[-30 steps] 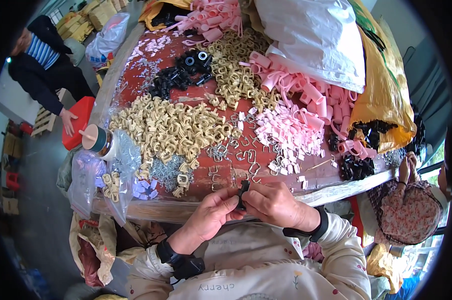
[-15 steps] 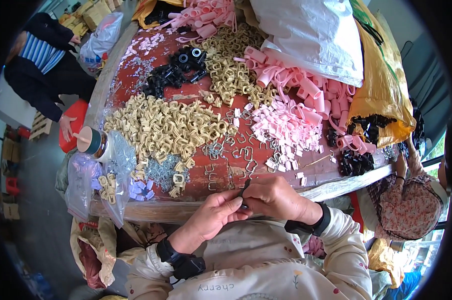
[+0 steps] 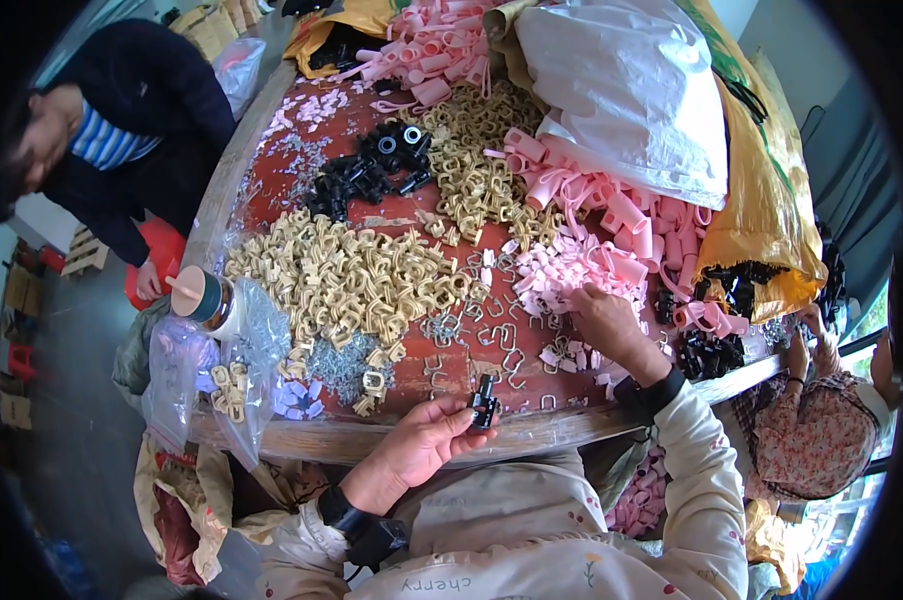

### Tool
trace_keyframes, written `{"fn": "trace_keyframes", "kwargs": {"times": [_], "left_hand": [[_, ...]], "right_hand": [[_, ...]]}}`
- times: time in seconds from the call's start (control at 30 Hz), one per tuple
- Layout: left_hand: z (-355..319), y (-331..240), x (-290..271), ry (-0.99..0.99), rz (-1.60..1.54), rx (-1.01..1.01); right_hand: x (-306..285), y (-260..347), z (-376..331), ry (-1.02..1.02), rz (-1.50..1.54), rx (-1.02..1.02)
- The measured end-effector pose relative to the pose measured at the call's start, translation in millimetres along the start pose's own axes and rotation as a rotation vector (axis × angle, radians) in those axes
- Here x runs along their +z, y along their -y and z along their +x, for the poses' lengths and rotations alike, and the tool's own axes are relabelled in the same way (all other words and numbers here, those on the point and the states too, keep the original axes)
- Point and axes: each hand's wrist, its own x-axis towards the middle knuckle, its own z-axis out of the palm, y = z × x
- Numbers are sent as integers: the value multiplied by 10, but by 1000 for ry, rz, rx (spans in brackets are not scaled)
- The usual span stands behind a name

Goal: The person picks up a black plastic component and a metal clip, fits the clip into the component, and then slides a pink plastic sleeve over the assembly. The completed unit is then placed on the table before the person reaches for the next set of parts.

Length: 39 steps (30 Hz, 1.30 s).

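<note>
Between the thumb and fingers of my left hand [image 3: 424, 437] is a small black plastic fitting [image 3: 485, 402], held upright just over the table's near edge. My right hand [image 3: 614, 328] reaches forward to the heap of small pink plastic pieces [image 3: 544, 272]. Its fingertips come together at the right side of that heap; whether a piece is between them is hidden. Bent metal wire clips [image 3: 513, 368] lie scattered between my two hands. To their left spreads a big pile of beige plastic buckles [image 3: 347, 280], with small metal parts [image 3: 340, 362] in front of it.
Black plastic parts [image 3: 357, 180], pink tubes with loops [image 3: 627, 225], a white sack [image 3: 627, 90] and a yellow sack [image 3: 772, 190] crowd the table's far half. A lidded jar [image 3: 207, 300] and plastic bags [image 3: 177, 385] stand at left. One person bends at left; another sits at right.
My hands, together before, have parted. The right one moved forward to the pink pieces; the left keeps the black fitting, now in plain sight. The person at left leans in closer.
</note>
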Motion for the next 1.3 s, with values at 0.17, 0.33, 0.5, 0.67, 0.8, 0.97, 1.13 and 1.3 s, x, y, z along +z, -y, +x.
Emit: {"fn": "trace_keyframes", "kwargs": {"times": [0.17, 0.33, 0.5, 0.67, 0.8, 0.97, 1.13, 1.3], "left_hand": [[4, -23, 24, -62, -49, 35], [-3, -42, -1, -98, -49, 56], [11, -19, 4, -102, -40, 56], [-9, 3, 3, -95, -25, 71], [-25, 9, -26, -99, -19, 73], [-50, -6, -40, -113, -18, 74], [-23, -6, -35, -104, -19, 86], [-1, -8, -17, -92, 23, 120]], "right_hand": [[-2, -113, -13, -10, 128, -45], [-148, -21, -37, -67, 165, 27], [-60, 206, -53, 14, 47, -91], [63, 189, 23, 70, 46, -76], [58, 164, 12, 34, 111, -84], [-14, 113, 6, -40, 238, -118], [-125, 98, 23, -27, 528, -70], [-190, 199, -30, 274, 1305, 245]]}}
